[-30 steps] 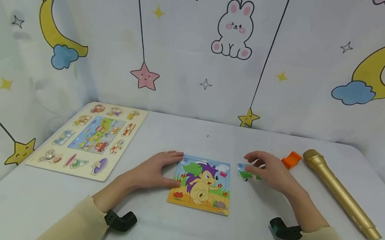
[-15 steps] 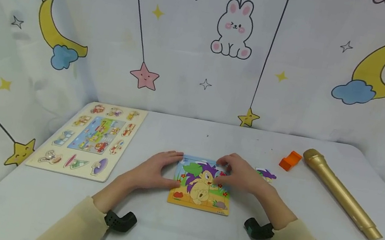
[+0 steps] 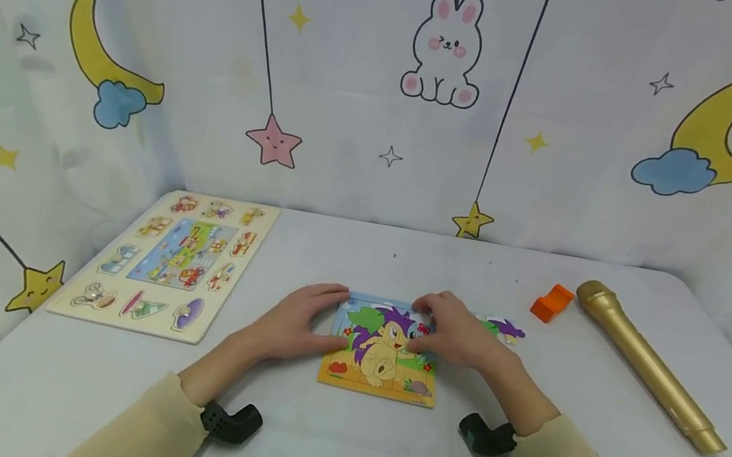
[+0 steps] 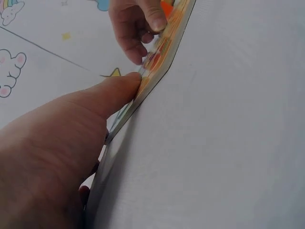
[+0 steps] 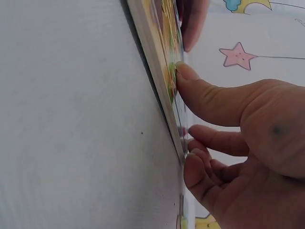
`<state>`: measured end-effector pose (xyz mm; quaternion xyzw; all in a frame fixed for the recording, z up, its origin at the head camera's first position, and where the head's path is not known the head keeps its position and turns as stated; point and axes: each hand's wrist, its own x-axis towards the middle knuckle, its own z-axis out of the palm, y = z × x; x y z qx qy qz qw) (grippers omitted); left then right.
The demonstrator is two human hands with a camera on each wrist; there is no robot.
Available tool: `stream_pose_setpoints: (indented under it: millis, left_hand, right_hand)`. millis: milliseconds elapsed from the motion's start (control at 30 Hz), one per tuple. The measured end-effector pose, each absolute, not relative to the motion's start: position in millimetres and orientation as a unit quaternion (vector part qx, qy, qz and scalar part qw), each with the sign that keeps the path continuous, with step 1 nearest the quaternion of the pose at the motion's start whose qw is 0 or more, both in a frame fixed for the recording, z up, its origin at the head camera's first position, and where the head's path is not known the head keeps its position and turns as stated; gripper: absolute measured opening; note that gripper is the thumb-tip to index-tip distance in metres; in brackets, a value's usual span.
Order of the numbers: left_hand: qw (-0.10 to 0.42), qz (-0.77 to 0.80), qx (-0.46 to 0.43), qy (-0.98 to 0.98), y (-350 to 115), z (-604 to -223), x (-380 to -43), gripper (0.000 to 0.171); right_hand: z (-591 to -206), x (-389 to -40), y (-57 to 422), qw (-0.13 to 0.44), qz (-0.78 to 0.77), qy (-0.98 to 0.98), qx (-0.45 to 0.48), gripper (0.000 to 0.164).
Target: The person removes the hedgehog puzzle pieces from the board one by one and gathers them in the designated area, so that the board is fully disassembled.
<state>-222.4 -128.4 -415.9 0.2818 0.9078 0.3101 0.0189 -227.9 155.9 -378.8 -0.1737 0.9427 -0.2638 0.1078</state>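
A hedgehog jigsaw puzzle (image 3: 381, 363) in a shallow square tray lies flat on the white table. My left hand (image 3: 294, 321) rests along the puzzle's left side, its thumb on the top face and its fingers at the far left corner. My right hand (image 3: 457, 331) reaches over the upper right part of the picture, thumb and fingertips spread apart on its surface. In the right wrist view that thumb (image 5: 209, 98) touches the puzzle's face. Whether it pinches a piece cannot be told. Just right of this hand lie loose green and purple puzzle pieces (image 3: 506, 331), partly hidden behind it.
At the left lies a wooden peg puzzle board (image 3: 220, 309) with vehicle pictures. On the right are an orange block (image 3: 551, 303) and a gold toy microphone (image 3: 653, 370). A patterned cloth (image 3: 360, 84) hangs behind the table.
My right hand has moved left from the loose pieces onto the puzzle, then stayed almost still there. A purple piece has come into view beside it. My left hand keeps its place.
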Motion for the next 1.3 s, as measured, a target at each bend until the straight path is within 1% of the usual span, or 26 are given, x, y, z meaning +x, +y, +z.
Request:
stream_pose_setpoints:
  millis: [200,433,667,800,1000,1167,1300]
  left_hand:
    - [0.035,0.314,0.278,0.907,-125.6,-411.1,-220.4,0.079]
    - [0.054,0.321,0.269,0.906,-124.3,-410.3,-219.3,0.080]
    - [0.055,0.322,0.267,0.907,-124.4,-411.5,-219.6,0.080]
    - [0.052,0.324,0.270,0.905,-123.8,-410.9,-219.7,0.080]
    - [0.050,0.330,0.275,0.902,-121.8,-410.9,-221.9,0.080]
    - [0.044,0.330,0.274,0.902,-120.9,-411.1,-222.2,0.080]
    - [0.044,0.329,0.271,0.903,-122.8,-410.8,-220.7,0.080]
  right_hand:
    - [-377.0,-228.5,155.4,0.112,-0.249,0.946,-0.175,0.056]
    - [-378.3,-228.7,153.9,0.114,-0.247,0.945,-0.182,0.052]
    - [-378.9,-228.1,153.9,0.093,-0.251,0.945,-0.190,0.053]
    - [-378.4,-226.8,155.0,0.084,-0.253,0.945,-0.191,0.058]
    - [-377.2,-227.1,158.3,0.086,-0.268,0.939,-0.198,0.061]
    - [-376.1,-228.1,161.5,0.098,-0.293,0.929,-0.204,0.058]
    - [-377.0,-230.0,164.0,0.112,-0.308,0.920,-0.216,0.051]
